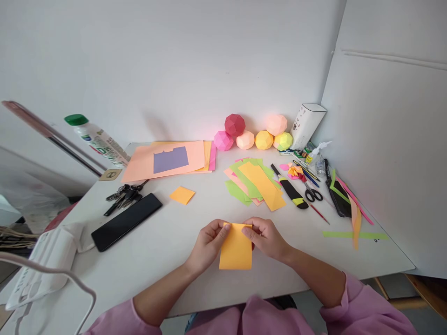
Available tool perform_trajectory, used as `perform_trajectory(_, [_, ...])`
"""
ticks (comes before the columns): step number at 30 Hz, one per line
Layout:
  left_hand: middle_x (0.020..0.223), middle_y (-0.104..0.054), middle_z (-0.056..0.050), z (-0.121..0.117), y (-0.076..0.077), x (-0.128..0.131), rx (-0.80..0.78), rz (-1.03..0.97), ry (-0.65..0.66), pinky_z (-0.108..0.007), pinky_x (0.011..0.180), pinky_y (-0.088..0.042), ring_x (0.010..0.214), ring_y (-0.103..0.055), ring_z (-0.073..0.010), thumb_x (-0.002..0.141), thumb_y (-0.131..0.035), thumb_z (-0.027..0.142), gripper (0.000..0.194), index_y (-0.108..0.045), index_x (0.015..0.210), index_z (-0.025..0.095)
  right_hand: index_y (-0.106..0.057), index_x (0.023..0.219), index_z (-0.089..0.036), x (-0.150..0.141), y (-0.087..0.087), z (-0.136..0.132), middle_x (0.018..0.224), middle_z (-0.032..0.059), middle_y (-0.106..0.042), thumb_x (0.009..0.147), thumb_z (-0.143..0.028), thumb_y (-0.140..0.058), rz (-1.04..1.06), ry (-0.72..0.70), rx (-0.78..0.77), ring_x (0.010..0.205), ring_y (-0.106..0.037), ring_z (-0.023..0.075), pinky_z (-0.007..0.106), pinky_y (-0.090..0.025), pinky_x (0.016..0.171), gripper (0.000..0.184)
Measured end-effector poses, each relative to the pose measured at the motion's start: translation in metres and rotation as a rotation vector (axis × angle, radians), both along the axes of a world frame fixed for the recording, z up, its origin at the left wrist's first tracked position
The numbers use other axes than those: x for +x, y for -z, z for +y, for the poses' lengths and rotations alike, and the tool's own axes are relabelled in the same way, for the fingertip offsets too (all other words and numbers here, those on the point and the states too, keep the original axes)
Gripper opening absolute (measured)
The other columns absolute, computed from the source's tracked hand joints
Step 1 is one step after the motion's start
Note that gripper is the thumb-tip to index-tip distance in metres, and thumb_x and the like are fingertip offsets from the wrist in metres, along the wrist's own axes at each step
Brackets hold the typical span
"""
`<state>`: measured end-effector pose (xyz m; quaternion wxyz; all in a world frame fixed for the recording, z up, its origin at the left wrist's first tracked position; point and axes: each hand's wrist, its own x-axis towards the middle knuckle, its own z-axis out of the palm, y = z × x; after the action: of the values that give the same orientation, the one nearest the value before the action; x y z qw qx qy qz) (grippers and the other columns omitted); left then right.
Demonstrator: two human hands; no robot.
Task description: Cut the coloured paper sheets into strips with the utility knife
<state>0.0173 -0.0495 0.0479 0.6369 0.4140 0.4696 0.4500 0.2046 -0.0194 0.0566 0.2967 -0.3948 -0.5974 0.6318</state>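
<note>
A rectangular piece of orange paper (pixel 236 249) hangs between my hands above the table's front part. Its upper left corner is pinched by my left hand (pixel 212 239), thumb on the near face. My right hand (pixel 267 237) pinches the upper right corner the same way; the fingers behind the sheet are mostly hidden. Beyond my left hand lies a small orange paper square (pixel 182 195). Past my right hand is a loose pile of green, pink and orange paper pieces (pixel 263 184).
Paper polyhedron balls (pixel 235 125) are stacked by the wall. To the right lie a box cutter (pixel 291 190), scissors (pixel 313 194) and paper strips (pixel 354 235). On the left are a phone (pixel 126 222), keys (pixel 127 195), a bottle (pixel 101 142) and large paper sheets (pixel 139 163).
</note>
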Motion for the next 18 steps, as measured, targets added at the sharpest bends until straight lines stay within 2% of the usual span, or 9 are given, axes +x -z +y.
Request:
perform_trajectory(14, [0.073,-0.067,-0.001,-0.0005,0.0017,-0.0010,0.039,0.027,-0.024,-0.025,0.058,-0.047,0.064,-0.060,-0.0143,0.080,-0.061,0.052,0.034,-0.061,0.078,0.019,-0.061,0.088,-0.017,0.0004,-0.0057,-0.0003,0.067,-0.0007,-0.057,0.085,-0.048,-0.056,-0.022,0.000,0.016,0.057,-0.054,0.0117,0.023,-0.047,0.050,0.032])
perform_trajectory(18, [0.075,-0.067,-0.001,0.0000,0.0012,-0.0001,0.047,0.010,-0.072,-0.025,0.058,-0.048,0.066,-0.061,-0.0141,0.079,-0.064,0.050,0.031,-0.062,0.082,0.019,-0.061,0.088,-0.016,0.0007,-0.0041,-0.0004,0.067,-0.0011,-0.057,0.085,-0.045,-0.057,-0.015,0.005,0.018,0.057,-0.054,0.0113,0.023,-0.047,0.049,0.029])
